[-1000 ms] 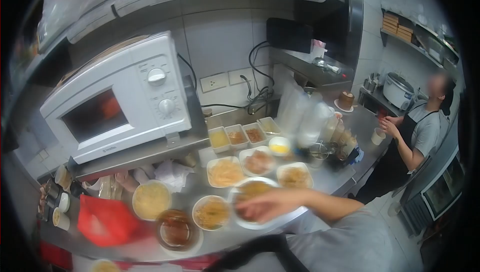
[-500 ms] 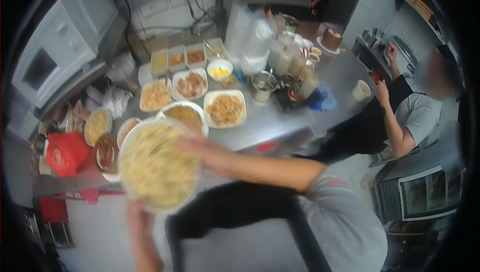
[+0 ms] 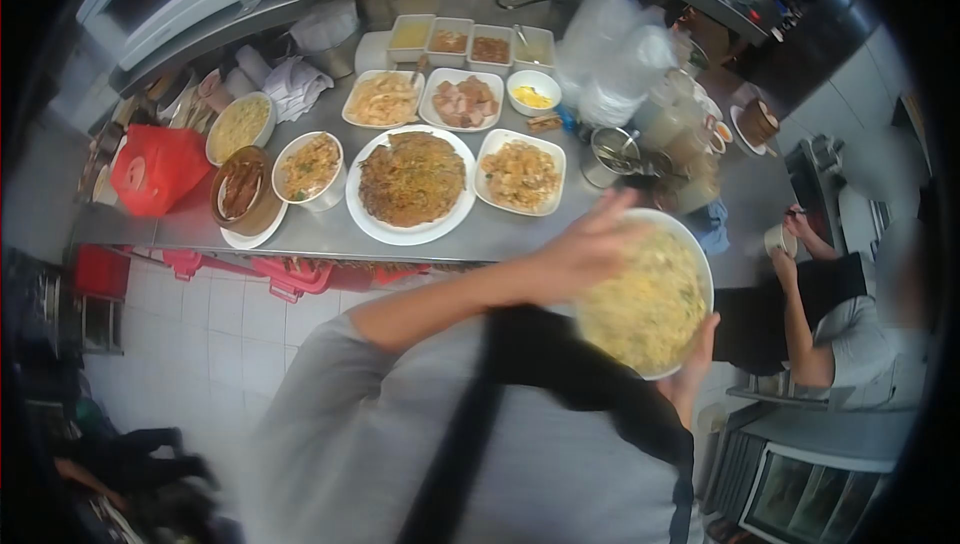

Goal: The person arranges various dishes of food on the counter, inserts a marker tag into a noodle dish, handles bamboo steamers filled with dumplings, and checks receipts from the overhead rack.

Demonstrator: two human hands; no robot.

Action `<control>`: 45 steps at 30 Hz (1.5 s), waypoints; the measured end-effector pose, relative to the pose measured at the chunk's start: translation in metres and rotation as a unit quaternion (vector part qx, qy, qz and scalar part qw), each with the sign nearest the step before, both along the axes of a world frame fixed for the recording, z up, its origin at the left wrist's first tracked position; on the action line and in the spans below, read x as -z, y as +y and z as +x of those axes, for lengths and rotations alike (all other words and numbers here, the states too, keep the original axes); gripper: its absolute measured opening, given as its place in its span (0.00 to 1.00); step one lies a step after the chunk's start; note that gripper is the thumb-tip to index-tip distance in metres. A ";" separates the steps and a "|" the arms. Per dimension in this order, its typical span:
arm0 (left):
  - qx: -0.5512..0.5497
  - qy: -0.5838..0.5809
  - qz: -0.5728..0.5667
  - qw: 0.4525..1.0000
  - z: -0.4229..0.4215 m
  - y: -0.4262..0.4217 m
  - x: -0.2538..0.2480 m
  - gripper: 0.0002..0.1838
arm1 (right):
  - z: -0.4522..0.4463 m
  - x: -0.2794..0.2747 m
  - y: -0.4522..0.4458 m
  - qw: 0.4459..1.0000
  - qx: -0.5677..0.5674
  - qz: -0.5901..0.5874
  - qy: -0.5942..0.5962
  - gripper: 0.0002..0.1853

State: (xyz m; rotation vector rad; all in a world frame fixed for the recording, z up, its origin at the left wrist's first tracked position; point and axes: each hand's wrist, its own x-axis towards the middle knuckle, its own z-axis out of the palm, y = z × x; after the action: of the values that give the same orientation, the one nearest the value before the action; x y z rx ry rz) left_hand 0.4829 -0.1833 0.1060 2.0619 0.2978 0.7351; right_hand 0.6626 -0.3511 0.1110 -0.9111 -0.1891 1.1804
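A deep white bowl of fried rice [image 3: 648, 294] is held in front of my chest, tilted so that the food shows. My right hand [image 3: 693, 362] grips its lower right side, thumb at the rim and the other fingers mostly hidden. Over the upper left rim reaches my left hand [image 3: 580, 254], fingers stretched out and somewhat apart; motion smears the fingertips, and their contact with the bowl is unclear. On the steel table [image 3: 580, 221] beyond my left hand stands a square dish of yellowish chunks [image 3: 520, 177]. Left of it lies a white plate with a flat brown omelette [image 3: 412, 179].
Other food includes a tub [image 3: 308, 170], a brown pot [image 3: 240, 191] and a bowl of noodles [image 3: 241, 130]. A red bag [image 3: 158, 172] sits at the left. Jars [image 3: 668, 124] crowd the table's right. A co-worker [image 3: 840, 324] holds a white cup [image 3: 778, 241].
My view has turned, and the rice bowl has swung from my left side to my right. My left hand has come from beneath it to its upper left rim. The co-worker now holds the cup.
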 end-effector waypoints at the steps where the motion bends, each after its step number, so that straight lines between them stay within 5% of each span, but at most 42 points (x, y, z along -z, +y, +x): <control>1: 0.003 -0.030 -0.049 0.998 -0.005 0.008 -0.006 0.33 | 0.002 0.002 -0.001 1.000 0.015 -0.009 0.001 0.30; 3: -0.020 -0.097 -0.117 0.988 -0.019 0.036 -0.019 0.26 | 0.010 0.008 -0.008 0.999 0.048 -0.019 -0.008 0.31; 5: -0.205 -0.185 -0.134 0.952 -0.058 0.091 -0.010 0.16 | 0.021 0.018 -0.016 0.996 0.080 -0.024 -0.027 0.32; 6: -0.329 -0.215 -0.155 0.906 -0.083 0.127 0.003 0.12 | 0.022 0.015 -0.019 0.991 0.115 -0.050 -0.047 0.33; 7: -0.470 -0.231 -0.277 0.806 -0.107 0.165 0.016 0.13 | 0.023 0.011 -0.020 0.986 0.137 -0.065 -0.061 0.33; 8: -0.520 -0.222 -0.360 0.743 -0.158 0.231 0.060 0.15 | 0.025 0.006 -0.022 0.981 0.160 -0.082 -0.074 0.33; 9: -0.670 -0.019 -0.052 0.740 -0.194 0.266 0.088 0.16 | 0.026 0.004 -0.026 0.974 0.185 -0.100 -0.086 0.33; 10: -0.664 0.141 0.014 0.735 -0.230 0.291 0.085 0.15 | 0.030 0.004 -0.031 0.969 0.202 -0.103 -0.096 0.32; 12: -0.472 0.542 0.174 0.673 -0.284 0.333 0.091 0.13 | 0.036 0.004 -0.038 0.962 0.233 -0.097 -0.107 0.32; 14: -0.350 0.609 0.055 0.710 -0.319 0.374 0.116 0.12 | 0.036 -0.002 -0.042 0.952 0.275 -0.083 -0.104 0.32; 16: -0.422 0.441 -0.323 0.723 -0.319 0.362 0.118 0.10 | 0.037 -0.007 -0.047 0.943 0.307 -0.088 -0.093 0.32; 18: -0.383 0.328 -0.442 0.742 -0.308 0.347 0.105 0.14 | 0.037 -0.009 -0.051 0.927 0.349 -0.103 -0.091 0.32; 25: -0.251 0.224 -0.446 0.830 -0.349 0.387 0.163 0.17 | 0.048 0.016 -0.082 0.909 0.400 -0.076 -0.090 0.30; 26: -0.305 0.253 -0.419 0.817 -0.316 0.357 0.114 0.17 | 0.049 0.020 -0.083 0.904 0.411 -0.069 -0.094 0.30; 27: -0.307 0.271 -0.404 0.818 -0.345 0.381 0.136 0.18 | 0.051 0.025 -0.082 0.901 0.419 -0.062 -0.096 0.29; 32: -0.393 0.236 -0.388 0.799 -0.359 0.367 0.077 0.27 | 0.057 0.031 -0.068 0.898 0.433 -0.019 -0.083 0.28; 36: -0.314 0.154 -0.354 0.868 -0.350 0.328 0.043 0.23 | 0.066 0.051 -0.053 0.895 0.436 0.048 -0.084 0.28; 45: -0.235 0.062 -0.335 0.910 -0.250 0.169 0.047 0.23 | 0.234 0.211 0.065 0.872 0.462 0.144 -0.072 0.23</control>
State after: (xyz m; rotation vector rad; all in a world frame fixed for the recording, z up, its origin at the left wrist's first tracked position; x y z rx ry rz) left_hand 0.2327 -0.0138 0.0588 1.3801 0.9994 0.6562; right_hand 0.8963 -0.2864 -0.1002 -0.6820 -0.0276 0.1786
